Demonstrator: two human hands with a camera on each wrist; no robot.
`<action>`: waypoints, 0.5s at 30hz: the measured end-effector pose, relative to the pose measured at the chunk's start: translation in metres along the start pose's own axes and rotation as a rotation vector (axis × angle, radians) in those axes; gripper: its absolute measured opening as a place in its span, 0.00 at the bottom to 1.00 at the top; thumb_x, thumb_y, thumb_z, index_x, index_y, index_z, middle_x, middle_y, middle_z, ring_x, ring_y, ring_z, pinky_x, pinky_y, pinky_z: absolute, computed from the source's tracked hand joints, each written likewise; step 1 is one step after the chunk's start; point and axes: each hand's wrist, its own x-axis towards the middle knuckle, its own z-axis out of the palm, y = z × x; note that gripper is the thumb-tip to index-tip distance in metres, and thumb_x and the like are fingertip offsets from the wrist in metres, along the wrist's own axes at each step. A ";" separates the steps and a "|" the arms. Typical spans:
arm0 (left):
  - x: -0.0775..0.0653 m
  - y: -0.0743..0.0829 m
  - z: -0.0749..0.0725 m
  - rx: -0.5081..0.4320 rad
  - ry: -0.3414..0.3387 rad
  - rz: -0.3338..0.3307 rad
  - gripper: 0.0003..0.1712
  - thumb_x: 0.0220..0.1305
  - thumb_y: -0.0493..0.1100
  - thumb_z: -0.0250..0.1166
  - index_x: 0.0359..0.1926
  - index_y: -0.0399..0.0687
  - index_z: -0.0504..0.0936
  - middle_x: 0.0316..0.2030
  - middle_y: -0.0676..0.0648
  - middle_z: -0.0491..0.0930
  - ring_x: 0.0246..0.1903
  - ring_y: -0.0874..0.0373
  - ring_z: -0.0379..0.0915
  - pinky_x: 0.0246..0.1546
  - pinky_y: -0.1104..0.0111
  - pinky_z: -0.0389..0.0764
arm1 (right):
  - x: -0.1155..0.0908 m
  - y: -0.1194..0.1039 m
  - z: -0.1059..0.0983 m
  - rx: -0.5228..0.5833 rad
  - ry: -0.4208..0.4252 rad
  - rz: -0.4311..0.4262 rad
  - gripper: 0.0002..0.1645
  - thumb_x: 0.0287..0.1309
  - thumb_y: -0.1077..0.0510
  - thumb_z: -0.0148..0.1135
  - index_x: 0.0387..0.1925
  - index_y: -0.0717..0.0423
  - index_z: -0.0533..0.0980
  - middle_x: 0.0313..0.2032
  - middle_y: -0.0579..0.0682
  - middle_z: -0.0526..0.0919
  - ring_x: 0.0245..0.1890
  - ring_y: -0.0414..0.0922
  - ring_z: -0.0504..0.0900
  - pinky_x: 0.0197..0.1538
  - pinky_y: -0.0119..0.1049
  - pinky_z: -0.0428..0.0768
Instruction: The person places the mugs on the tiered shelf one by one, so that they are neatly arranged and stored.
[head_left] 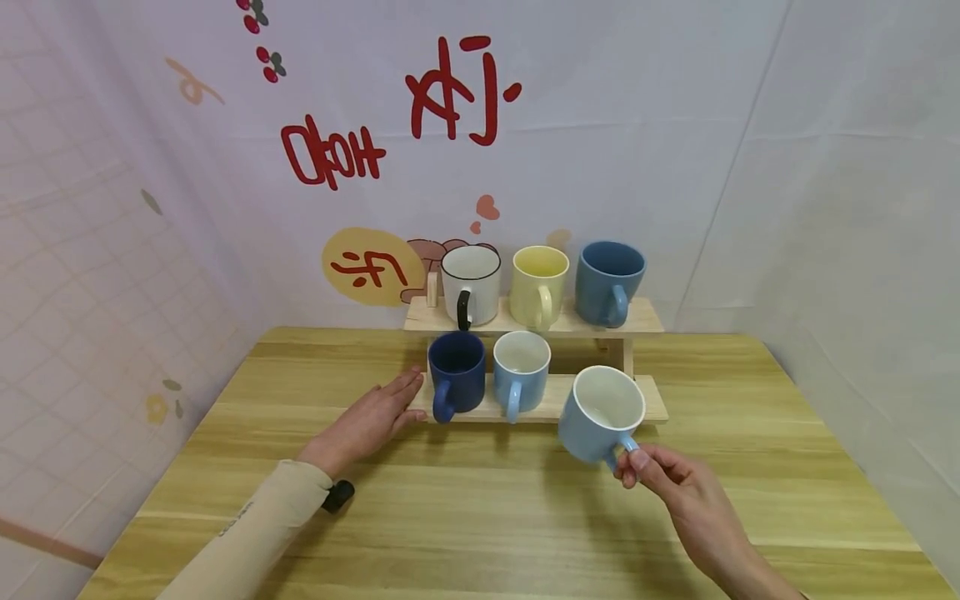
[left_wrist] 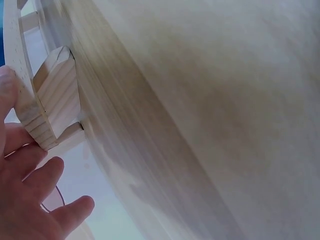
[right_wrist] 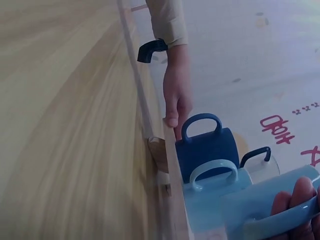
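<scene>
In the head view my right hand point(head_left: 693, 500) pinches the handle of a light blue mug point(head_left: 592, 421). This mug is tilted, in front of the right part of a two-tier wooden rack's lower shelf point(head_left: 651, 400). My left hand point(head_left: 378, 417) touches the left end of that shelf, its fingers fairly straight; the left wrist view shows spread fingers point(left_wrist: 45, 177) beside the shelf end point(left_wrist: 37, 115). On the lower shelf stand a dark blue mug point(head_left: 459, 375) and another light blue mug point(head_left: 522, 375), handles facing front. The right wrist view shows the held mug point(right_wrist: 270, 200) close up.
On the upper shelf point(head_left: 427, 317) stand a white mug point(head_left: 480, 287) with black rim and handle, a yellow mug point(head_left: 534, 292) and a medium blue mug point(head_left: 603, 287). The rack is on a wood-grain table point(head_left: 450, 517), with a printed white cloth point(head_left: 637, 167) behind it.
</scene>
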 end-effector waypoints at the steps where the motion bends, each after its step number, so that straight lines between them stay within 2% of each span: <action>1: 0.000 0.000 0.000 0.000 0.001 0.005 0.41 0.77 0.56 0.59 0.76 0.32 0.62 0.77 0.34 0.58 0.73 0.39 0.62 0.65 0.34 0.66 | 0.001 0.000 0.001 0.003 0.015 -0.003 0.18 0.80 0.62 0.50 0.36 0.72 0.77 0.38 0.52 0.85 0.44 0.45 0.84 0.55 0.29 0.78; 8: 0.000 0.000 0.000 -0.021 -0.006 0.008 0.41 0.77 0.55 0.58 0.77 0.32 0.61 0.77 0.34 0.57 0.74 0.39 0.61 0.66 0.36 0.66 | 0.011 -0.003 0.011 0.063 0.107 0.000 0.19 0.79 0.62 0.53 0.35 0.75 0.78 0.41 0.54 0.86 0.45 0.44 0.85 0.56 0.31 0.78; 10: -0.001 0.000 0.001 -0.020 -0.002 0.011 0.41 0.78 0.55 0.58 0.77 0.32 0.61 0.77 0.34 0.58 0.74 0.39 0.61 0.66 0.36 0.66 | 0.013 -0.003 0.013 0.054 0.125 0.010 0.20 0.79 0.60 0.53 0.35 0.75 0.78 0.40 0.52 0.86 0.46 0.44 0.84 0.56 0.30 0.78; 15: -0.002 -0.001 0.003 -0.022 0.008 0.010 0.41 0.78 0.56 0.58 0.77 0.32 0.61 0.77 0.34 0.58 0.74 0.39 0.60 0.66 0.37 0.66 | 0.022 -0.002 0.015 0.038 0.151 0.041 0.22 0.79 0.56 0.55 0.39 0.75 0.79 0.41 0.56 0.85 0.47 0.45 0.82 0.57 0.29 0.77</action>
